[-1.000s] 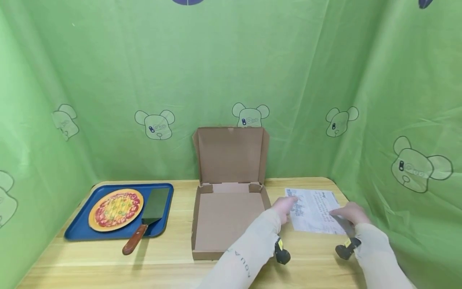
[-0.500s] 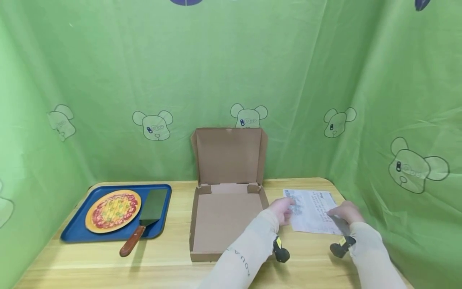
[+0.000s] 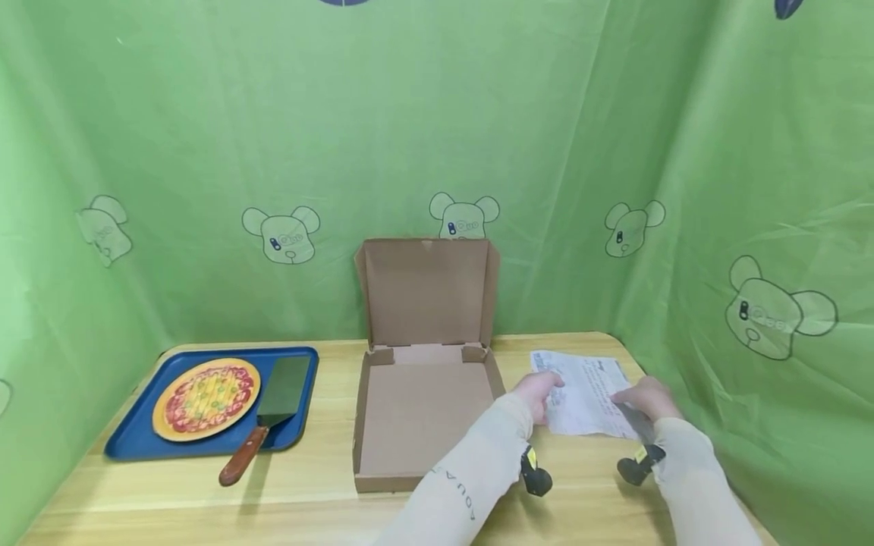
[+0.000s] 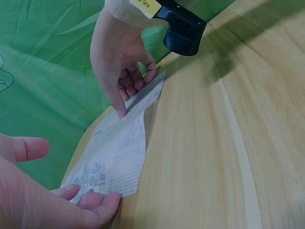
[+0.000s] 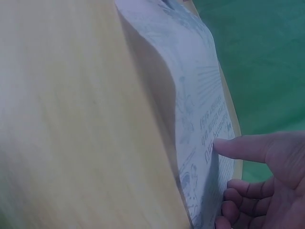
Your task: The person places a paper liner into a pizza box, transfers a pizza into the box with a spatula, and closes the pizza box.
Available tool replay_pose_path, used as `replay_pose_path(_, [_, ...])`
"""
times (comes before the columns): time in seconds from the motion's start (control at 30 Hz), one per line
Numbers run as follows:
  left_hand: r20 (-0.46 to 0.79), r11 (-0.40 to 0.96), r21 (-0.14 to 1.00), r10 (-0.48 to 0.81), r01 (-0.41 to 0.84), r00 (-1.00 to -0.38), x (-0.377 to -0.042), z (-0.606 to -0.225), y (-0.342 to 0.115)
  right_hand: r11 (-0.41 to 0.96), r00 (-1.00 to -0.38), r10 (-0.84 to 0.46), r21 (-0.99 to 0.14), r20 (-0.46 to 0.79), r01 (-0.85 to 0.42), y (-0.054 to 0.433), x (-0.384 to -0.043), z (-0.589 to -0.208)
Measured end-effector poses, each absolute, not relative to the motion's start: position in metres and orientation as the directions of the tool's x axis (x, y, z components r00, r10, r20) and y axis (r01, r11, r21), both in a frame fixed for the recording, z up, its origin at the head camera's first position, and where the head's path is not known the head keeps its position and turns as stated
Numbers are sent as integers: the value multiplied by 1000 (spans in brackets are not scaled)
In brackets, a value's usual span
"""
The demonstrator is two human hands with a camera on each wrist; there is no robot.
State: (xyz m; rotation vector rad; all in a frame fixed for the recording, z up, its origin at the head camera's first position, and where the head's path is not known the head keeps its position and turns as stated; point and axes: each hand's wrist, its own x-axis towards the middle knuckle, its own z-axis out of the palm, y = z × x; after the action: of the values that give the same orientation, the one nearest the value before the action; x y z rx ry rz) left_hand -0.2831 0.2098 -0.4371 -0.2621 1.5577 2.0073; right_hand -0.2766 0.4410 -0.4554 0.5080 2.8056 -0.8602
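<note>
R hand (image 3: 652, 398): pinching printed paper sheet (image 3: 589, 400) at its R edge, thumb flat on printed face, other fingers curled at the margin. L hand (image 3: 536, 390): fingertips at sheet's L edge; cannot tell whether pinching or merely touching, contact only partly shown. In L wrist view, L thumb stands apart from its fingers.

Sheet: R side of table, btwn both hands, just R of box; bowed, w/ near edge partly raised off the surface per R wrist view. Carries blocks of text plus a drawn pic toward L end.

Wrists: black device on ea., yellow label attached. Sleeves (image 3: 467, 470) pale, dark lettering on L one.

Cardboard box (image 3: 410, 428): mid-table, open, lid upright at rear, near backdrop. L forearm crosses its near R corner in head view.

Blue tray (image 3: 133, 444): far L, well apart from hands. On it, round pizza (image 3: 207, 400) at L; spatula (image 3: 282, 387) beside it at R, metal blade pointing away, wooden handle extending past near rim.

Table (image 3: 314, 485): light wood grain. Green curtain (image 3: 382, 129) behind & both sides, printed w/ outlined bear heads.
</note>
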Motion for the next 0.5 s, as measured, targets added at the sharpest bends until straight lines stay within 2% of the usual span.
replay_pose_path(0.27, [-466,-126,847,293,-517,-835,-278,-436,204,832,-933,305,-422,-192,359,435,-275,-451])
replay_pose_path(0.5, [-483,-126,835,297,-535,-824,-280,-443,203,820,-941,303,-461,-153,339,428,-276,-449])
